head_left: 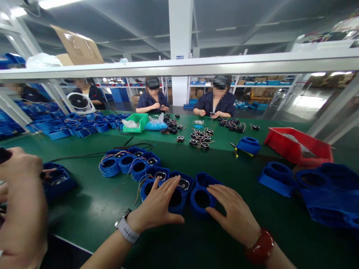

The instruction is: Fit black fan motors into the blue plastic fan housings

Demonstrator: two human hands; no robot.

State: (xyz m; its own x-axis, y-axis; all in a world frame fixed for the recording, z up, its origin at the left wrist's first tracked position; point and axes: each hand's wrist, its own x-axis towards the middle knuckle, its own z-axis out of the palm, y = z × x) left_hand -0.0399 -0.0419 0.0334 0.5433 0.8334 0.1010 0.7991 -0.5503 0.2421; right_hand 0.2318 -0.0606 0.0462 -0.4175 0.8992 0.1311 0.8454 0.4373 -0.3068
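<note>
Left hand [158, 209] flat, fingers spread, resting on blue housing [179, 192]. Right hand [234, 213] open, fingertips touching next housing [202, 196], just right of first. Pair lies side by side near table [92, 213] front edge, directly ahead of both hands.

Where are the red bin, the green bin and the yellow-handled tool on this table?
red bin [283, 144], head view, on its front wall
green bin [136, 128], head view, on its front wall
yellow-handled tool [236, 151], head view, on its handle
</note>
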